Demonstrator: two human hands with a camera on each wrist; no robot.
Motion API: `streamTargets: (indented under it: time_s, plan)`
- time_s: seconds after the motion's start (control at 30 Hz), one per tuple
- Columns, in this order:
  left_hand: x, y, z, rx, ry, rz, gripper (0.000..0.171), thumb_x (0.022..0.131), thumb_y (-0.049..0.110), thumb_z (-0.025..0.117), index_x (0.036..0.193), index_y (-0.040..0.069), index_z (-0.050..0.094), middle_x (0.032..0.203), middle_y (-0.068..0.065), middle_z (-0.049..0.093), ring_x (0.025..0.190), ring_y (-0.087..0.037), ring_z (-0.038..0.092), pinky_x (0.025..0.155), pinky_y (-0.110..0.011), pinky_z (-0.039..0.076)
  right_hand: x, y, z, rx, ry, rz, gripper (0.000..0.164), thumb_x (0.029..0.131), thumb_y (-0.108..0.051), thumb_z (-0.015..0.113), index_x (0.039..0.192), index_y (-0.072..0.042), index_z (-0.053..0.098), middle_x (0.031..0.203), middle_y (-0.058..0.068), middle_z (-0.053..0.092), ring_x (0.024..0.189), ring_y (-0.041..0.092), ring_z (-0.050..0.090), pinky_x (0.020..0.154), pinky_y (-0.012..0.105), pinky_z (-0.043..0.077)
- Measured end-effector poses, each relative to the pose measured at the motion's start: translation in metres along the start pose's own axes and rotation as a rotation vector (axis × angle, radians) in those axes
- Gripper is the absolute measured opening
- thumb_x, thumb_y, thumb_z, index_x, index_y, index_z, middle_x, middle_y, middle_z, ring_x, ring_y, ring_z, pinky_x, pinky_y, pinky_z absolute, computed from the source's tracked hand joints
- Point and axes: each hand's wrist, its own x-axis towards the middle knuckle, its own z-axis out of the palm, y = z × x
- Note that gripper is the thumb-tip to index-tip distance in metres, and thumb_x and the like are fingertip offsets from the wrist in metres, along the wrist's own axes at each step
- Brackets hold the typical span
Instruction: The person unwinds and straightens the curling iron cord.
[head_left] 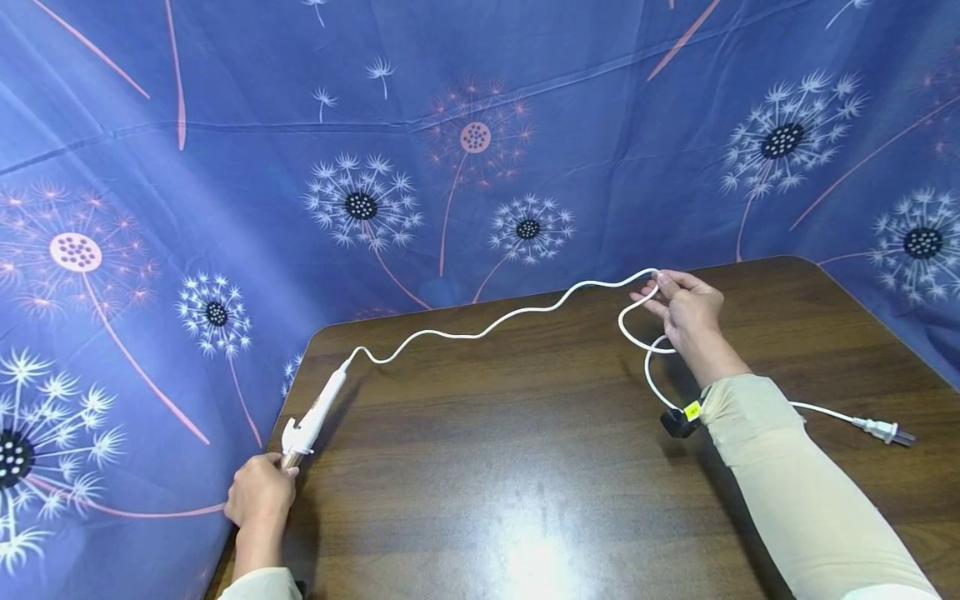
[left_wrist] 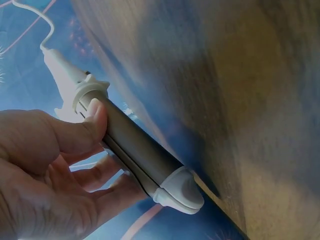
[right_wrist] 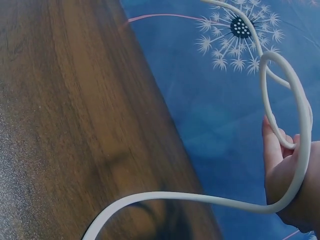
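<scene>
My left hand [head_left: 260, 492] grips a white curling iron [head_left: 318, 412] by its brown barrel [left_wrist: 142, 142], at the table's left edge. In the left wrist view the thumb lies along the barrel near the clamp, with fingers curled beneath and the pale tip pointing out past them. From the handle's end a wavy white cord [head_left: 465, 335] stretches across to my right hand [head_left: 690, 312], which pinches it between thumb and fingers above the table's far right. A loop of cord hangs below that hand and partly covers it in the right wrist view.
A brown wood-grain table [head_left: 480, 450] lies below both hands. Near the right sleeve is a black piece [head_left: 678, 423] on the cord with a yellow tag [head_left: 692, 411]. Further right is the white two-pin plug [head_left: 881, 430]. Blue dandelion-print cloth [head_left: 600, 183] hangs behind and at the sides.
</scene>
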Motion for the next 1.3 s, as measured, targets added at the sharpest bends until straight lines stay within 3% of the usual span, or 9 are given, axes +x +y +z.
streamTargets:
  time_s: [0.27, 0.5, 1.03, 1.3]
  plan:
    - [0.001, -0.004, -0.001, 0.005, -0.046, -0.025, 0.030, 0.083, 0.014, 0.069, 0.111, 0.004, 0.066, 0.109, -0.038, 0.057, 0.089, -0.058, 0.056, 0.062, -0.059, 0.044, 0.000, 0.003, -0.003, -0.083, -0.044, 0.086, 0.016, 0.089, 0.013, 0.054, 0.080, 0.007, 0.067, 0.070, 0.014, 0.065, 0.064, 0.023, 0.065, 0.069, 0.045, 0.056]
    - [0.001, -0.008, -0.001, 0.019, -0.070, -0.046, 0.031, 0.084, 0.015, 0.068, 0.113, 0.004, 0.066, 0.110, -0.038, 0.057, 0.092, -0.059, 0.056, 0.063, -0.058, 0.044, -0.001, 0.003, -0.005, -0.116, -0.094, 0.110, 0.018, 0.090, 0.013, 0.052, 0.082, 0.007, 0.066, 0.069, 0.016, 0.063, 0.061, 0.024, 0.065, 0.071, 0.045, 0.056]
    - [0.001, -0.011, -0.004, 0.032, -0.087, -0.099, 0.030, 0.084, 0.016, 0.067, 0.111, 0.004, 0.067, 0.108, -0.039, 0.056, 0.090, -0.058, 0.056, 0.060, -0.055, 0.044, -0.003, 0.007, -0.003, -0.229, -0.130, 0.178, 0.020, 0.090, 0.011, 0.054, 0.081, 0.002, 0.069, 0.070, 0.014, 0.066, 0.063, 0.023, 0.067, 0.073, 0.043, 0.056]
    - [-0.001, -0.013, -0.003, 0.012, -0.060, -0.084, 0.030, 0.084, 0.016, 0.066, 0.112, 0.004, 0.067, 0.110, -0.040, 0.056, 0.090, -0.059, 0.056, 0.060, -0.057, 0.044, -0.005, 0.009, -0.001, -0.279, -0.148, 0.205, 0.024, 0.092, 0.011, 0.052, 0.080, 0.000, 0.070, 0.070, 0.012, 0.066, 0.062, 0.021, 0.066, 0.072, 0.041, 0.056]
